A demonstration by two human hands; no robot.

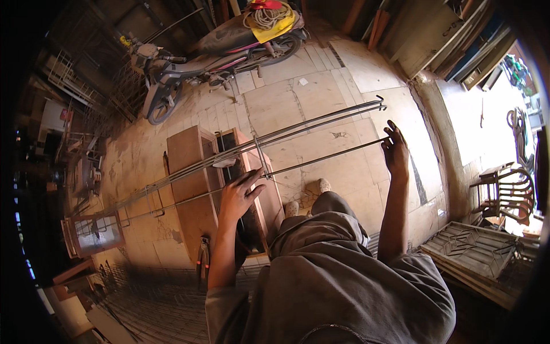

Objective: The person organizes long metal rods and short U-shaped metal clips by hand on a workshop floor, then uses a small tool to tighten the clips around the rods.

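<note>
A long frame of thin steel rods (321,121) joined by bent wire stirrups lies across a brown wooden cabinet (192,215). My left hand (238,195) rests over the near steel rod (326,158), its fingertips beside a stirrup (259,153). Its fingers are stretched out, with the thumb apart. At the rod's right end, my right hand (395,150) has its fingers closed around the tip, the index finger partly raised. Hooked ends show on the far rods. Cutting pliers (203,257) with orange and black handles are by the cabinet's near edge.
A motorcycle (217,54) with coiled rope (266,17) on its seat stands beyond the tiled floor (309,92). Metal mesh (154,298) lies at lower left. To the right are a wooden chair (510,192) and stacked carved panels (470,252). Boards (424,34) lean at the back.
</note>
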